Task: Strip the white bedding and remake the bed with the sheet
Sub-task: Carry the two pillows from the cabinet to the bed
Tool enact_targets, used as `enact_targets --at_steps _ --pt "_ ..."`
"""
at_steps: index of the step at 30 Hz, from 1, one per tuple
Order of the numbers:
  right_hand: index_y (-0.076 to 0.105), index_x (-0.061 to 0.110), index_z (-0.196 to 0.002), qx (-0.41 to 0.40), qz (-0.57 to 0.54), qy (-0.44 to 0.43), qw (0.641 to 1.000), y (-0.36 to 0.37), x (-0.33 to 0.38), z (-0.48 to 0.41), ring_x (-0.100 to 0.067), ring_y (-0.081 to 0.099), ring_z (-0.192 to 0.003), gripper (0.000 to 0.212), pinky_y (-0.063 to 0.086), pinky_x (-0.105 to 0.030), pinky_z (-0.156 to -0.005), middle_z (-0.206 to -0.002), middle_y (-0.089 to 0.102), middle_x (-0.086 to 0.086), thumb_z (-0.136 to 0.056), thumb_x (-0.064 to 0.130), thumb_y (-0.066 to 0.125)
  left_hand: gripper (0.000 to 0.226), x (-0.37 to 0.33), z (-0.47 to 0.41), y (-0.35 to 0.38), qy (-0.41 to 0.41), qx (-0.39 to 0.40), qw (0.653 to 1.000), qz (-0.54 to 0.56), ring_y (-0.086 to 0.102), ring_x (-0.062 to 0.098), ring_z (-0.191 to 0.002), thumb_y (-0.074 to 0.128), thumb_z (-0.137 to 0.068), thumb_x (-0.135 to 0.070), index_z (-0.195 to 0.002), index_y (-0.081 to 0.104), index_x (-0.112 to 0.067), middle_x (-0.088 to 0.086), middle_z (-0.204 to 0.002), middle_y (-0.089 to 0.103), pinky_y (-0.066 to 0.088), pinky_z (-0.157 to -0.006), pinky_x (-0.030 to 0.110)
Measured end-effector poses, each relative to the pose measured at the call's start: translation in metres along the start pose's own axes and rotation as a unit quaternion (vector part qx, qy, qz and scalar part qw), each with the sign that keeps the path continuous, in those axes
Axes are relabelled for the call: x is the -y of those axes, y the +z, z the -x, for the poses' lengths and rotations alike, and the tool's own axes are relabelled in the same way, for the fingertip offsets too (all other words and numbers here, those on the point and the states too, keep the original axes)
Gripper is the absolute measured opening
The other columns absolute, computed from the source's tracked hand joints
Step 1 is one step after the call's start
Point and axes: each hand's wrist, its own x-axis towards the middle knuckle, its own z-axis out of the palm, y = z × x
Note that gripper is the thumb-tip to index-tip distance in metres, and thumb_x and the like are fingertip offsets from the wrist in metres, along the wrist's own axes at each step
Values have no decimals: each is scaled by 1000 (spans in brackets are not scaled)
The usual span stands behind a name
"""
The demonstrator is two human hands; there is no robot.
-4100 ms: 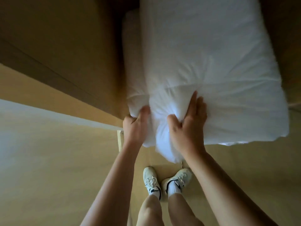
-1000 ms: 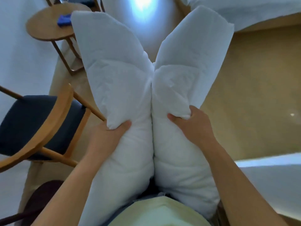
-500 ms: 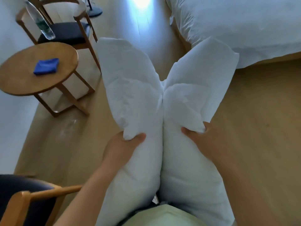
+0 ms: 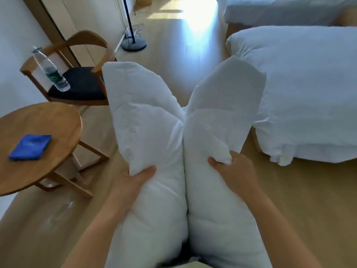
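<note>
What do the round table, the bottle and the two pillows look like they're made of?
Table: wood, smooth satin brown finish, faint grain. Bottle: clear plastic, probably; see-through with a label. Left pillow and right pillow: white woven cloth, maybe cotton, over soft fill; they crease and dent where gripped.

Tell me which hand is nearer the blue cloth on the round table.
Left. The left hand grips the left pillow beside the round table bearing the blue cloth; the right hand grips the right pillow, farther off, toward the bed.
</note>
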Motion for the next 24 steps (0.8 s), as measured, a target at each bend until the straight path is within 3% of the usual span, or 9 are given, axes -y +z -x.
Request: enact_targets --at_steps 4,7,9,16,21,24 --pt "51 31 -70 5 13 -40 999 -12 35 -167 -12 57 -62 30 40 -26 -54 -67 59 9 -75 55 67 23 -71 -126 61 27 -6 999 22 70 10 -76 80 -68 -38 -81 68 -24 -14 -76 73 53 -71 29" --pt "50 32 -69 25 18 -18 999 -17 57 -293 -14 59 -64 29 48 -33 -59 -69 61 8 -76 54 66 14 -130 -234 103 32 -11 999 38 68 3 -72 78 -74 -30 -78 66 -25 -14 -74 72 50 -68 24" --pt "52 31 -69 33 23 -3 999 -31 71 -367 -12 60 -64 27 51 -35 -64 -70 62 9 -77 52 67 11 -176 -294 131 25 -5 999 40 69 8 -78 76 -76 -26 -79 67 -22 -10 -81 73 52 -74 26" --pt "62 28 -82 0 -22 30 999 -94 94 -609 -9 62 -69 30 52 -31 -64 -75 64 12 -70 55 70 31 -325 -480 236 8 21 1000 13 71 18 -82 78 -74 -30 -97 71 -11 1 -88 75 55 -80 33" --pt "62 28 -88 -3 -42 13 999 -137 95 -801 -6 61 -72 26 49 -26 -63 -79 65 13 -75 48 70 27 -409 -622 348 43 23 999 -4 70 17 -85 75 -78 -25 -100 71 -9 2 -91 74 54 -84 32" --pt "64 23 -94 5 -32 -8 999 -168 119 -918 -14 63 -75 26 51 -33 -70 -82 67 7 -79 44 68 26 -469 -705 395 33 -8 999 10 70 20 -84 75 -77 -23 -99 71 -8 3 -89 74 53 -85 34"
